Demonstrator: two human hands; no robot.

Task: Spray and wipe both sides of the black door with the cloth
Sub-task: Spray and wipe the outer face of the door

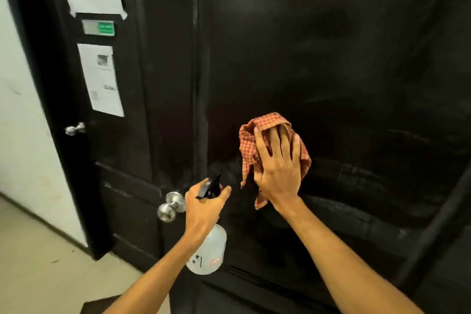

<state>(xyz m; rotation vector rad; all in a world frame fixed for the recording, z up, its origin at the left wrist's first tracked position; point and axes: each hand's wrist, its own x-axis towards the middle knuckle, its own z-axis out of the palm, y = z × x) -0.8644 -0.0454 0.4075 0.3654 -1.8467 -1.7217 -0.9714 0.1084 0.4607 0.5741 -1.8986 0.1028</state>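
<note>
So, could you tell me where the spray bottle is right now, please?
In the head view, the spray bottle is low and left of centre, gripped by the left hand, just right of the silver door knob and lower left of the checked cloth.

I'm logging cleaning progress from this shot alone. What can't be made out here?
Head view only:
- Black door: far side hidden by the door itself; top and bottom cut off.
- Paper notices: print blurred.
- Spray bottle: label too small; trigger covered by left hand.
- Cloth: partly under right hand.
</note>
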